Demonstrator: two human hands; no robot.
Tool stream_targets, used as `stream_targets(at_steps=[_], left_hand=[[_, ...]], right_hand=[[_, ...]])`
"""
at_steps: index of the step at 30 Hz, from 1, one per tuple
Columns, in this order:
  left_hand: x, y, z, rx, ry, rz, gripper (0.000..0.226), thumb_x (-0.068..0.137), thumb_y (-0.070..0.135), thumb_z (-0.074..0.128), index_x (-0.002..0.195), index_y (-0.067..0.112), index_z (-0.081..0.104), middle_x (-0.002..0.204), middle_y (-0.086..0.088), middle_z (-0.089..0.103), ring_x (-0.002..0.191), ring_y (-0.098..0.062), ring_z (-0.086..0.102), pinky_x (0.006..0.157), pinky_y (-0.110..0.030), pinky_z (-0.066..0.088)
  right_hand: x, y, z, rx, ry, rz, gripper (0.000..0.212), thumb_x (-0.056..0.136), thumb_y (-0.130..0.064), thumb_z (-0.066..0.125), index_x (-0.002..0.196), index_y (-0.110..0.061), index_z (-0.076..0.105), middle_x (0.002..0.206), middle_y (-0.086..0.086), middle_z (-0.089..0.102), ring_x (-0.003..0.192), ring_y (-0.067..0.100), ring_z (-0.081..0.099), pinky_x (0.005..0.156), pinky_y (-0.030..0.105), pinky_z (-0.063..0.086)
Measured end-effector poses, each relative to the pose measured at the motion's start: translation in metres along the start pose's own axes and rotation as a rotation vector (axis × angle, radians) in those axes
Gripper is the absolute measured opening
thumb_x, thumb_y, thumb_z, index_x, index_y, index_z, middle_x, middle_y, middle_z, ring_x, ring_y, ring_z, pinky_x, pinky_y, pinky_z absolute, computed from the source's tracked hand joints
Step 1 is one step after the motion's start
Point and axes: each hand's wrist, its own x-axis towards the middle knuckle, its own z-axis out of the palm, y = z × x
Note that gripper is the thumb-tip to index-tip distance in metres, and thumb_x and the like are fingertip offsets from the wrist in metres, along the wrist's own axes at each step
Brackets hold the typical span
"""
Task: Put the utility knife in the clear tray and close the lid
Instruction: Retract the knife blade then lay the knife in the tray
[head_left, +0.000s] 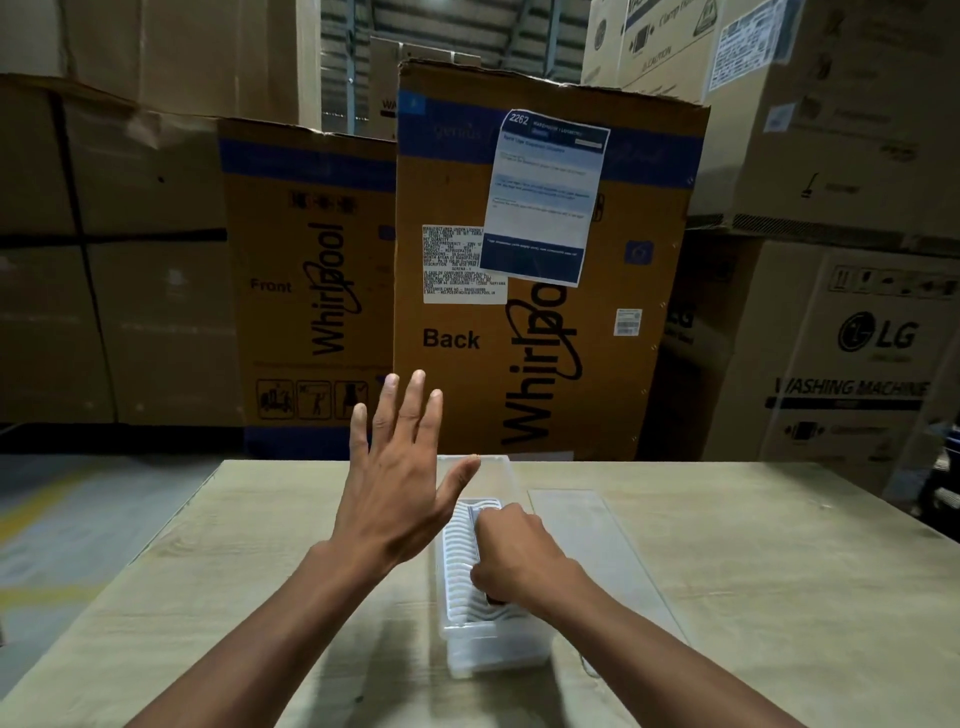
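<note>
A long clear tray (470, 642) with a ribbed white insert lies lengthwise on the table's middle. My right hand (519, 556) is lowered into the tray, closed around the utility knife (474, 515), whose grey tip shows just past my fingers and whose dark end pokes out below my palm. My left hand (400, 467) hovers above the tray's far left side, fingers spread, holding nothing. The flat clear lid (597, 540) rests on the table just right of the tray.
The pale wooden table (779, 597) ends at a far edge around mid-frame. Tall cardboard appliance boxes (545, 291) stand behind it and stack up on both sides. Grey floor shows at the left.
</note>
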Motion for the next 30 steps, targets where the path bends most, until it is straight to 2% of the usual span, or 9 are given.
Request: stream_targets(at_steps=[2,6,11,16,20,22,24,26,30], left_hand=[[-0.002,-0.002,0.001,0.014,-0.004,0.002,0.099,0.080,0.081,-0.016,0.160,0.023,-0.007,0.168,-0.001,-0.024,0.152,-0.020,-0.032,0.126,-0.050,-0.014],[-0.003,-0.001,0.005,-0.002,-0.008,0.002,0.101,0.079,0.081,-0.018,0.160,0.022,-0.007,0.168,-0.001,-0.023,0.152,-0.020,-0.032,0.126,-0.050,-0.014],[-0.004,0.002,0.012,-0.028,-0.019,-0.008,0.103,0.079,0.080,-0.018,0.161,0.021,0.003,0.169,-0.003,-0.017,0.153,-0.021,-0.028,0.125,-0.050,-0.015],[-0.005,0.001,0.014,-0.001,-0.041,-0.018,0.104,0.078,0.079,-0.021,0.161,0.021,0.003,0.169,-0.002,-0.017,0.153,-0.021,-0.029,0.125,-0.050,-0.014],[-0.006,0.001,0.014,0.003,-0.041,-0.017,0.107,0.076,0.079,-0.024,0.161,0.021,0.003,0.169,-0.003,-0.017,0.153,-0.021,-0.027,0.125,-0.049,-0.014],[-0.006,0.000,0.014,-0.005,-0.029,-0.015,0.106,0.077,0.079,-0.023,0.161,0.020,0.004,0.170,-0.003,-0.015,0.154,-0.021,-0.026,0.124,-0.048,-0.014],[-0.006,-0.001,0.014,-0.008,-0.022,-0.013,0.106,0.077,0.079,-0.022,0.161,0.020,0.004,0.170,-0.004,-0.015,0.153,-0.021,-0.026,0.124,-0.048,-0.015],[-0.006,-0.002,0.015,-0.002,-0.024,-0.008,0.105,0.078,0.079,-0.020,0.161,0.020,0.004,0.169,-0.004,-0.016,0.153,-0.021,-0.028,0.123,-0.046,-0.017],[-0.008,-0.006,0.016,-0.018,0.022,0.007,0.092,0.088,0.075,-0.001,0.161,0.020,0.012,0.169,-0.006,-0.017,0.153,-0.023,-0.030,0.122,-0.044,-0.014]], right_hand=[[0.000,0.000,0.004,-0.007,0.003,-0.014,0.034,0.091,-0.009,0.068,0.124,-0.006,0.062,0.120,0.018,0.064,0.103,0.032,0.065,0.073,0.032,0.047],[-0.001,-0.002,0.006,-0.060,0.015,-0.038,0.028,0.091,-0.006,0.064,0.119,-0.003,0.063,0.119,0.021,0.065,0.105,0.036,0.064,0.073,0.034,0.045],[-0.003,-0.002,0.005,-0.110,0.024,-0.067,0.033,0.092,-0.007,0.065,0.124,-0.001,0.061,0.125,0.023,0.063,0.110,0.039,0.062,0.089,0.040,0.053],[-0.002,-0.002,0.007,-0.125,0.034,-0.068,0.030,0.090,-0.005,0.066,0.120,-0.001,0.063,0.121,0.023,0.064,0.107,0.039,0.064,0.081,0.037,0.051],[0.000,0.000,0.011,-0.110,0.046,-0.075,0.032,0.090,-0.013,0.071,0.121,-0.005,0.064,0.119,0.020,0.066,0.103,0.036,0.066,0.076,0.034,0.048],[0.001,-0.001,0.008,-0.082,0.038,-0.062,0.027,0.092,-0.019,0.071,0.115,-0.007,0.066,0.114,0.017,0.068,0.097,0.033,0.067,0.074,0.033,0.049],[0.003,0.000,-0.003,-0.019,0.066,-0.040,0.020,0.094,-0.028,0.069,0.097,-0.008,0.066,0.096,0.012,0.066,0.085,0.028,0.065,0.069,0.032,0.048],[0.006,0.006,-0.023,0.070,0.132,-0.004,0.031,0.096,-0.035,0.066,0.078,-0.011,0.060,0.074,0.004,0.060,0.067,0.019,0.059,0.059,0.026,0.044],[0.011,0.036,-0.060,0.192,0.314,0.061,0.031,0.098,-0.031,0.063,0.084,-0.005,0.073,0.075,0.009,0.074,0.067,0.022,0.074,0.065,0.035,0.063]])
